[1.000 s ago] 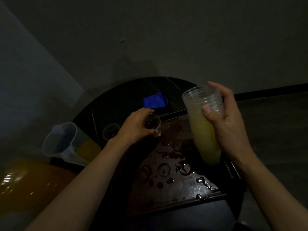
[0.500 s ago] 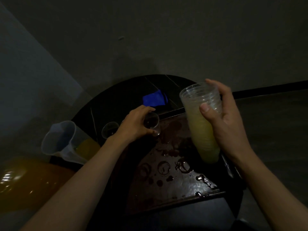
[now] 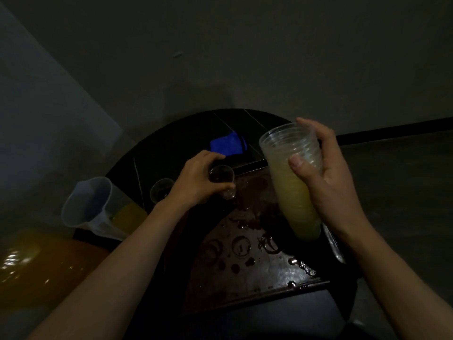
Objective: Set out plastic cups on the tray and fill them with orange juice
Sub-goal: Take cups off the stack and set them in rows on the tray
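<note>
Lighting is dim throughout. Nearest the viewer, both bare forearms reach forward over a dark tray (image 3: pixel 247 288) lying on a round black table (image 3: pixel 171 143). The tray surface below and between the hands is wet, with ring marks (image 3: pixel 241 245) and scattered droplets.

Right hand (image 3: pixel 328 185): closed in a grip round a tall stack of cups (image 3: pixel 291 187). The thumb lies across the near side just below the rims and the fingers wrap round the far side. The stack is clear at its upper rims and yellowish lower down. It leans, with its mouth up and toward the left hand and its base low over the tray's right side. Contact with the tray cannot be confirmed.

Left hand (image 3: pixel 196 182): closed round a single cup (image 3: pixel 221 179), fingers curled over its far side and the thumb on its near side. This cup is at the tray's far left corner and is tilted, mouth toward the viewer. Whether its base rests on the tray cannot be told.

Just left of the left hand, a second cup (image 3: pixel 160 190) stands on the table, off the tray. Further left of that wrist is a translucent jug (image 3: pixel 90 207) with orange liquid low inside. Beyond the left hand's fingers lies a blue cloth (image 3: pixel 228 144). Whether the jug or cups carry any print cannot be told in this light.
</note>
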A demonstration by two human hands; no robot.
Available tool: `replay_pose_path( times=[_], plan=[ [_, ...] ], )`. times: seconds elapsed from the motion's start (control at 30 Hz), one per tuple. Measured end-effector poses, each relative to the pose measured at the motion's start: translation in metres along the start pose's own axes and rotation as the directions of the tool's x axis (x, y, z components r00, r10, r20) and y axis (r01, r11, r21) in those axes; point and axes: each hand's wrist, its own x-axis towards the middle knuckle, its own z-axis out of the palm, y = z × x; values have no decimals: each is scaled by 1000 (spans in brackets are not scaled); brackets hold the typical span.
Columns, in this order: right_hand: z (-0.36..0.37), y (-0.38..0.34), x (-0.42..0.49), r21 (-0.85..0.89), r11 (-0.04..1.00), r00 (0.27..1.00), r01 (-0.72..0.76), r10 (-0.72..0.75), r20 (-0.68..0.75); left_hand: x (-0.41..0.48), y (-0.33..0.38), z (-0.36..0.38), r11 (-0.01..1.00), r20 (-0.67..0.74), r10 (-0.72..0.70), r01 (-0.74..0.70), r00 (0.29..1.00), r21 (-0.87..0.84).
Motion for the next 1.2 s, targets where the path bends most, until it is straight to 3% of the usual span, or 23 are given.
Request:
replay_pose_path(
  times=[0.13,0.23,0.33,0.4,0.63,1.0,1.2],
  plan=[
    [0,0,0,-9,1000,1000,-17,17,17,3,22,-30,959,-216,-136,74,967,-272],
    [3,-1,1,-12,999,997,-41,42,67,10,62,-73,870,-48,-41,12,998,-493],
    [6,-4,1,-23,999,993,-41,43,112,14,104,-99,921,234,161,-60,959,-385],
    [7,-7,0,-41,999,988,-30,36,152,15,122,-102,961,324,183,-100,928,-258],
    [-1,-12,-2,-55,997,974,-50,61,220,10,135,-98,976,333,214,-184,918,-120],
    [-10,-12,-4,-43,996,964,-74,82,253,16,145,-89,980,347,197,-168,917,-110],
    [-18,-2,-7,-104,992,966,-74,97,242,25,137,-119,938,144,185,-131,972,-322]
  ],
)
